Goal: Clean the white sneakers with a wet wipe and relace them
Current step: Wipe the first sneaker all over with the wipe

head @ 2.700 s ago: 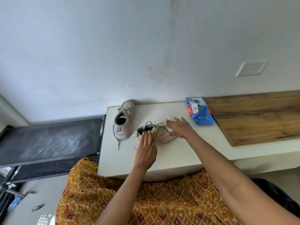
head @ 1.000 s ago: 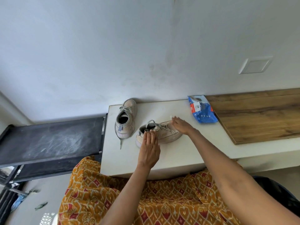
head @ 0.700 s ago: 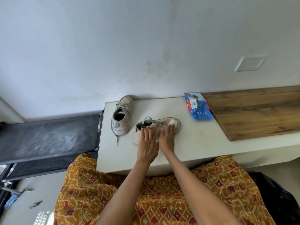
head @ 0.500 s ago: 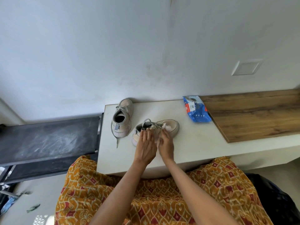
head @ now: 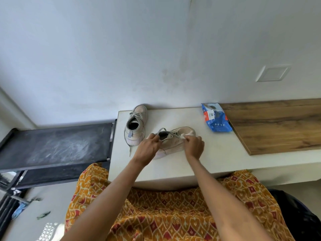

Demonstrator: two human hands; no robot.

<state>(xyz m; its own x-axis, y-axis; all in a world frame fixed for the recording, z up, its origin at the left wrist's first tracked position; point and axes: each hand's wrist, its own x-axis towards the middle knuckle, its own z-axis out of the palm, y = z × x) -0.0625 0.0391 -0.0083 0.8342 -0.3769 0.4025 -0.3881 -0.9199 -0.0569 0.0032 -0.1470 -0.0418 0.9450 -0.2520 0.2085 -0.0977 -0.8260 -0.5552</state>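
Two white sneakers stand on a white table (head: 217, 157). The near sneaker (head: 175, 141) lies sideways, toe to the right. My left hand (head: 147, 148) grips its heel collar at the left end. My right hand (head: 193, 146) pinches a white wet wipe (head: 188, 133) against the sneaker's toe side. The far sneaker (head: 135, 126) stands upright at the table's back left, toe toward the wall, with a loose lace hanging down at its front.
A blue wet-wipe pack (head: 216, 120) lies at the back right of the table, beside a wooden board (head: 278, 126). A black dusty shelf (head: 55, 145) sits lower at the left. The wall runs right behind the table. My patterned orange garment covers the foreground.
My right hand came from the toe's far side round to the near side with the wipe, then shifted right. My left hand moved from on top of the heel to its left end.
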